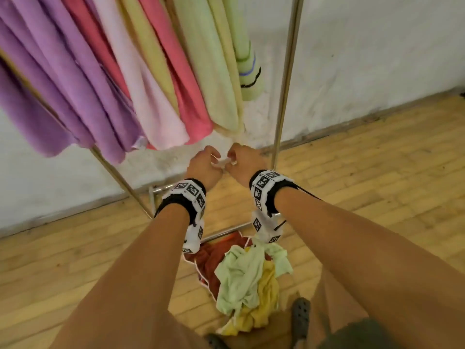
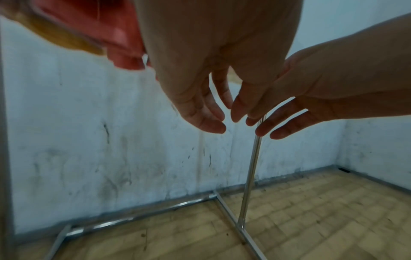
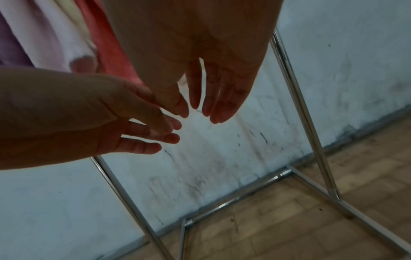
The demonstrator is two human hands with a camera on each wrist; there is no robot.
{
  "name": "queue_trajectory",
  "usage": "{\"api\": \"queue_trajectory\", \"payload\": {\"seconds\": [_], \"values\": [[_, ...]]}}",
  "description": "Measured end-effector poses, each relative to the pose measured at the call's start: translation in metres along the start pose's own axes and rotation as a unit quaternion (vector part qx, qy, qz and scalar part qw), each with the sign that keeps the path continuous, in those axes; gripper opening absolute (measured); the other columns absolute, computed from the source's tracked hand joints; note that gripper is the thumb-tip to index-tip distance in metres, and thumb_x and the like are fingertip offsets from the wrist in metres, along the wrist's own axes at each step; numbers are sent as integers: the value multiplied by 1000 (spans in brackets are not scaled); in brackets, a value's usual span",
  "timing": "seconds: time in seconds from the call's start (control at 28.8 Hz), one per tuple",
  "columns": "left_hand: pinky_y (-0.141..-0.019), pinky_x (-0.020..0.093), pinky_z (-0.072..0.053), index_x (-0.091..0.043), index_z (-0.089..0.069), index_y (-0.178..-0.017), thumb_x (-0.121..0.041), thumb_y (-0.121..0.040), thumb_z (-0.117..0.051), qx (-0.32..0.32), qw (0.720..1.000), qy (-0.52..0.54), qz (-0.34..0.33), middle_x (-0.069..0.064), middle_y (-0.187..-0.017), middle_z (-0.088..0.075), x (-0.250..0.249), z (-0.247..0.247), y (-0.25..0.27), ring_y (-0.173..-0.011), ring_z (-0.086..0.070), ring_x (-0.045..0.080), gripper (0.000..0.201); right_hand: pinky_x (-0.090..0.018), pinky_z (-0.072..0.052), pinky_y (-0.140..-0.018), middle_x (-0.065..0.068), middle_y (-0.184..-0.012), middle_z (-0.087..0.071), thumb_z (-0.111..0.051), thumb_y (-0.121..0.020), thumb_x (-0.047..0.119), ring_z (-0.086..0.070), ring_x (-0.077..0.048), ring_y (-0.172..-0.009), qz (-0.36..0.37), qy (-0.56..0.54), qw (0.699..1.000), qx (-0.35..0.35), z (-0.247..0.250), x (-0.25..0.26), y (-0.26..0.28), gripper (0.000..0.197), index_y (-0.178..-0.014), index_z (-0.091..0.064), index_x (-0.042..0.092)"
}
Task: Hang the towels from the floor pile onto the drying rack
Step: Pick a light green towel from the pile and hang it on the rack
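Both held out empty under the hanging towels (image 1: 141,71) on the drying rack (image 1: 285,79) — left hand (image 1: 205,166) and right hand (image 1: 245,162) nearly touching. Fingers (image 2: 206,112) straight and slack, seen only from the wrists. Only from the head: floor pile (image 1: 247,280) below the forearms, by the rack's foot.

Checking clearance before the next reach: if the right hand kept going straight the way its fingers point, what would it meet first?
Probably the white wall behind the rack. The right hand is open and empty, fingers aimed between the rack's legs; nothing else shows ahead, though depth is unclear.
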State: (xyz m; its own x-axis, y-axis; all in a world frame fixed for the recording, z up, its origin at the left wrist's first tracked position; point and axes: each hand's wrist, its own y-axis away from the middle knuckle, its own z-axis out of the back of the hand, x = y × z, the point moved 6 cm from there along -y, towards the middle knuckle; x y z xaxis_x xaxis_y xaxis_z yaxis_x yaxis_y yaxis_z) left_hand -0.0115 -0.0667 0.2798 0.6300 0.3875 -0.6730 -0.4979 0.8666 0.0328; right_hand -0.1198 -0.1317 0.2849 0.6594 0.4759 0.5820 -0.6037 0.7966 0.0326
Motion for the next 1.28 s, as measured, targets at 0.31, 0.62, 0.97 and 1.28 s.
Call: {"api": "queue_trajectory", "payload": {"seconds": [0.31,0.62,0.97,1.28], "values": [[-80,30,-45,-16,-58,-109,-6,-80,-65,58,998,-22,33,2,-108,-62,76,-95,18,-98,-58,20,31,-32,-50,-80,-2,-117,-63,-62,-89,28,-62,-22,-101,-41,18,997,56,-99,-75,16,29,-116,-57,19],[-76,30,-47,-14,-60,-108,-14,-82,-67,147,983,-38,107,3,-107,-65,171,-215,25,-94,-61,22,27,-36,-53,-84,-8,-113,-64,-62,-86,20,-61,-25,-100,-132,-22,981,139,-210,-160,26,28,-114,-59,14],[-95,34,-46,-12,-60,-121,-18,-90,-62,282,941,-70,173,8,-128,-60,250,-329,47,-116,-57,26,32,-35,-48,-85,-11,-118,-63,-55,-92,20,-59,-27,-105,-209,5,951,227,-315,-243,48,26,-116,-58,8],[-97,31,-41,-15,-46,-141,-15,-91,-60,332,917,-46,215,11,-139,-54,281,-376,63,-126,-52,29,51,-41,-43,-99,-18,-147,-26,-62,-89,18,-46,-39,-122,-300,44,920,249,-365,-284,73,43,-129,-49,12]]}}
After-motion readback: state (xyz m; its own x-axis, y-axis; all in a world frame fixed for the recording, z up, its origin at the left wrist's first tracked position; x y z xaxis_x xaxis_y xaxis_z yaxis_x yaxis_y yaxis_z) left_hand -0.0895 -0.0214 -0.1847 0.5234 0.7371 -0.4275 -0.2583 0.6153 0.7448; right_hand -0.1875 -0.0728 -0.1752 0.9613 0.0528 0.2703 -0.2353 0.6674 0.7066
